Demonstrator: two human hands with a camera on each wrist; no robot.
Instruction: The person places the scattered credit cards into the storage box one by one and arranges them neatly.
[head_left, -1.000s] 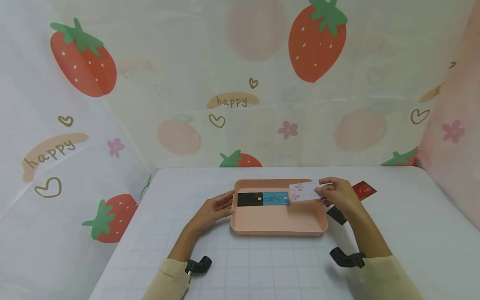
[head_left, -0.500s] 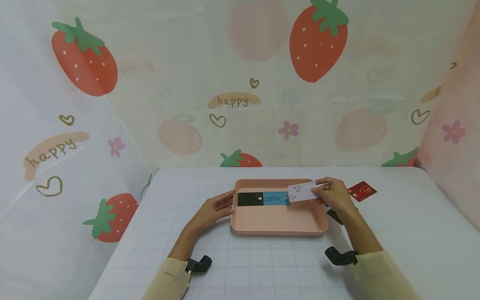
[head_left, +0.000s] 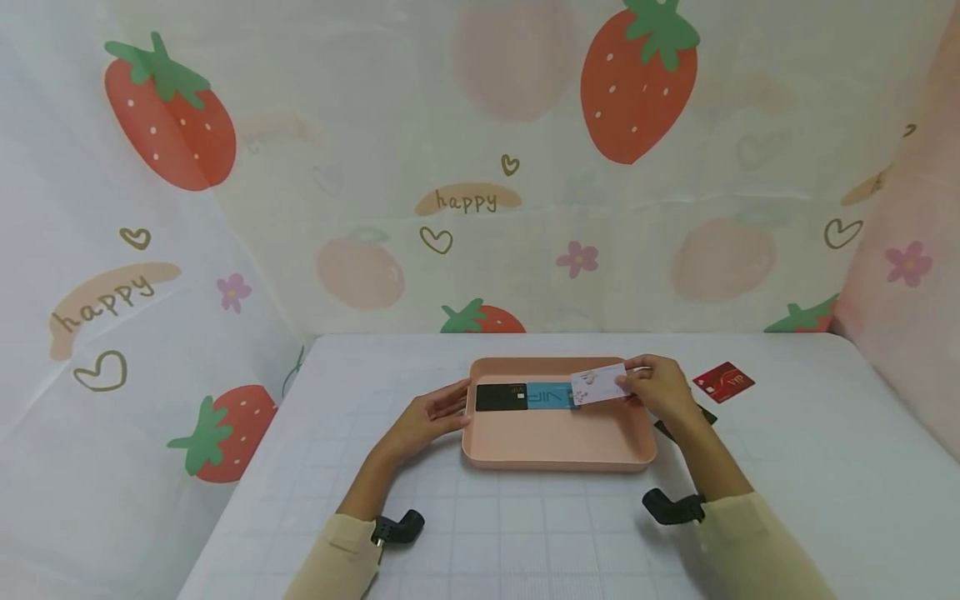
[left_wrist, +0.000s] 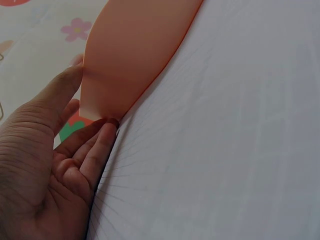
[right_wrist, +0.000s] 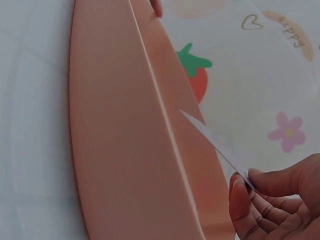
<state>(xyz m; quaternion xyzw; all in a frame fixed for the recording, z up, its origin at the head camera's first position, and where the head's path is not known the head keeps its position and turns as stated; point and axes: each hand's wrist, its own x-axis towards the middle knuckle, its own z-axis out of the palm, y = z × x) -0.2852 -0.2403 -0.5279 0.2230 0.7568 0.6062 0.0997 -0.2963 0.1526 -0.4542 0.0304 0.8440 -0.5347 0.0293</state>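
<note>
A white card with a floral print [head_left: 597,384] is pinched between the thumb and fingers of my right hand [head_left: 660,387]. It tilts over the back right of a pink tray [head_left: 555,462], its left edge overlapping a blue VIP card [head_left: 550,396]. Left of the blue one, a black card [head_left: 501,397] lies in the tray, end to end with it. My left hand [head_left: 426,425] rests against the tray's left end, fingers extended. In the left wrist view, its fingertips [left_wrist: 107,132] touch the wall's lower edge. The right wrist view shows the white card [right_wrist: 215,145] nearly edge-on.
Right of the tray, a red VIP card [head_left: 723,382] lies on the white table [head_left: 525,533]. A dark card [head_left: 707,414] there is partly hidden behind the right hand and forearm. A strawberry-print curtain [head_left: 360,167] stands behind the table.
My right hand has moved slightly left with the white card, which now overlaps the end of the blue card. More of the red card shows. The left hand stays at the tray.
</note>
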